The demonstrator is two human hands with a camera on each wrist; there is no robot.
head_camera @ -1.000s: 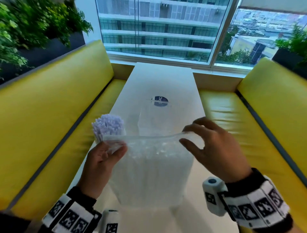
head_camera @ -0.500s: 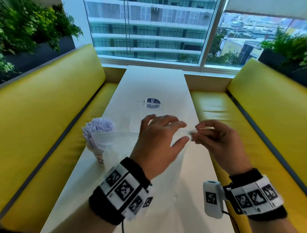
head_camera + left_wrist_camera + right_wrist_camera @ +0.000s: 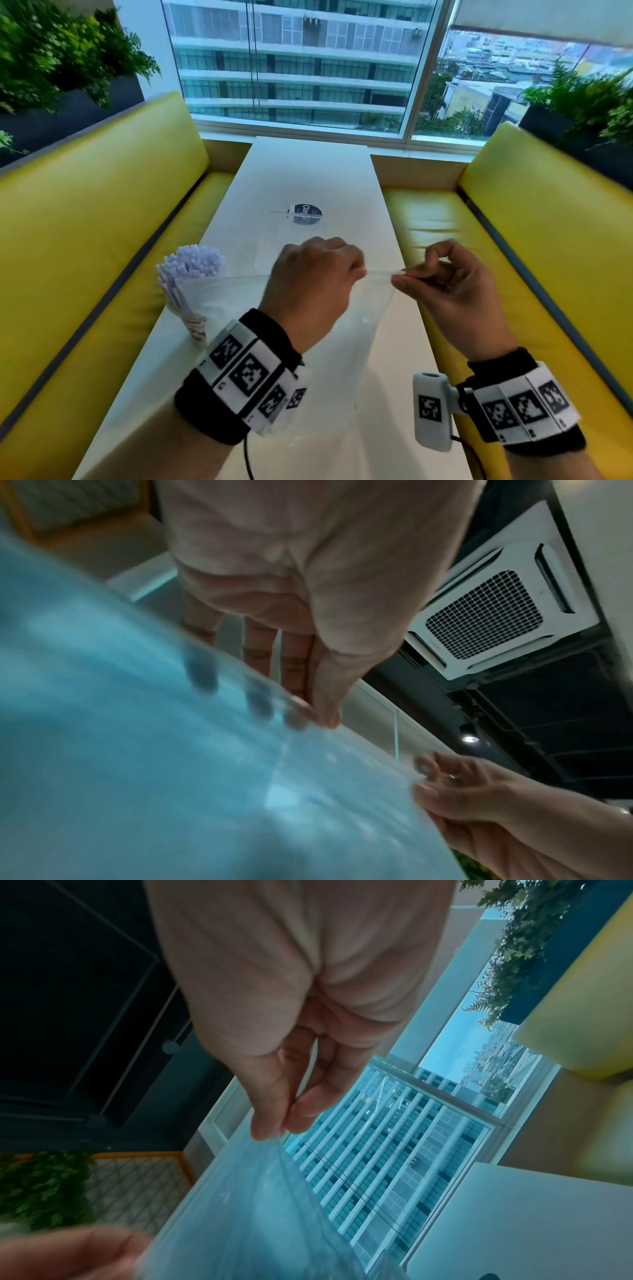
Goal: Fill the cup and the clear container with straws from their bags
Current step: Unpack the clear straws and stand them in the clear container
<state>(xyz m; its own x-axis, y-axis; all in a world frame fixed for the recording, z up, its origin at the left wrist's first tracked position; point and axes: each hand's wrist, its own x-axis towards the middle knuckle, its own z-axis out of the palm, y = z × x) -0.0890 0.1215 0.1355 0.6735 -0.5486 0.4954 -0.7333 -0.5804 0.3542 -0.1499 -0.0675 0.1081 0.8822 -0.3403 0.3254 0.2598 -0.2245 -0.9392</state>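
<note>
both hands pinched the top edge of the clear bag (image 3: 359,329) above the table's (image 3: 308,164) near middle: left hand (image 3: 310,284), right hand (image 3: 455,291). the straw-filled cup (image 3: 191,284) stood by the left edge.

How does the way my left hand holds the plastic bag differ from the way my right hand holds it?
The left hand grips the plastic bag along the middle of its top edge, knuckles up; the right hand holds it at the corner. In the wrist views the left hand has several fingers behind the film, while the right hand uses just thumb and fingertip. Both pinch the same top edge.
</note>
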